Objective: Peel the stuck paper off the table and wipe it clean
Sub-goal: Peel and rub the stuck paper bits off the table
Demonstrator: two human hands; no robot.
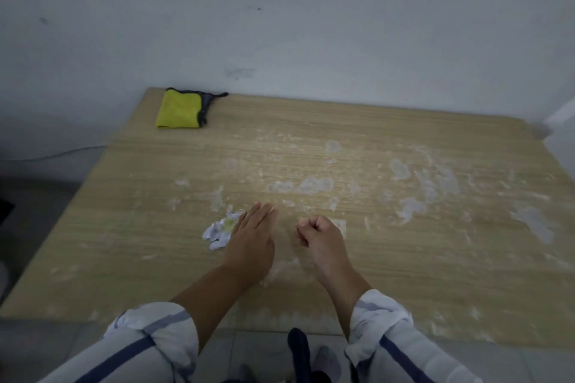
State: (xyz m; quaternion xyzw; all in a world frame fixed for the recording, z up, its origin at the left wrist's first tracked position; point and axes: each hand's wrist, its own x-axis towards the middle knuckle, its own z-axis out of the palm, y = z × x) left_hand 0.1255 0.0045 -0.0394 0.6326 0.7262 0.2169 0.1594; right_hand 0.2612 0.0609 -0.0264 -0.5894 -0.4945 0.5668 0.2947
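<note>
A light wooden table carries whitish patches of stuck paper residue across its middle and right side. A small heap of peeled white paper scraps lies left of centre. My left hand lies flat on the table with straight fingers, just right of the scraps and touching their edge. My right hand hovers beside it with fingers curled into a loose fist; whether it pinches a scrap is not visible. A folded yellow cloth with a dark edge sits at the far left corner.
A pale wall runs behind the table's far edge. The table's left edge drops to a dim floor with a thin cable. Tiled floor and my feet show below the near edge.
</note>
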